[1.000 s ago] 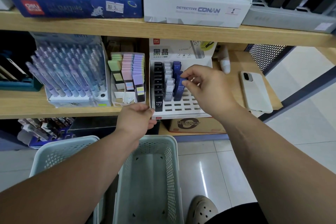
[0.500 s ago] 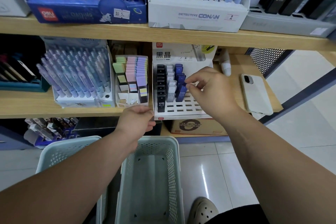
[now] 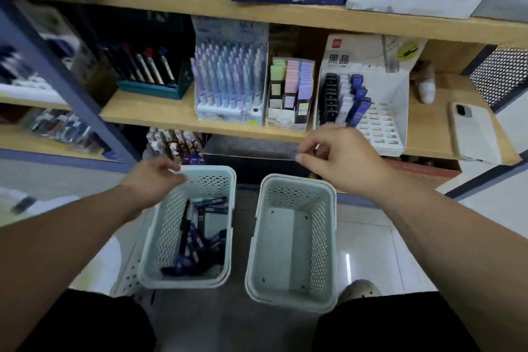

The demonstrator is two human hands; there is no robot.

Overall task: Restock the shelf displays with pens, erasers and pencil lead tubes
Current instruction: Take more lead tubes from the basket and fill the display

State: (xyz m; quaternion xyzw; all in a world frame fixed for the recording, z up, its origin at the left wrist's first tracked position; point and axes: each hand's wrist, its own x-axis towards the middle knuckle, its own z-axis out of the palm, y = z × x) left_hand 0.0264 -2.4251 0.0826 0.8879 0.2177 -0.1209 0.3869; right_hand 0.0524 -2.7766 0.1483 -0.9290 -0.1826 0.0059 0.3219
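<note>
The dark blue lead tubes (image 3: 197, 240) are lying in a loose pile in the left basket (image 3: 168, 226), maybe with a pen or two mixed in, it's kinda blurry. My left hand (image 3: 154, 181) is gripping that basket's far rim, fingers curled over the edge. My right hand (image 3: 340, 157) is hovering over the far corner of the right basket (image 3: 297, 178), fingers curled toward the thumb, and honestly I can't tell if it's pinching anything. That basket is just showing its bare bottom. Up on the shelf (image 3: 160, 114), the lead display (image 3: 383, 128) is holding rows of tubes (image 3: 357, 97), black, white and blue, down its left side. It's sitting right beside the pastel erasers (image 3: 291, 86) and the pen rack (image 3: 228, 80).
</note>
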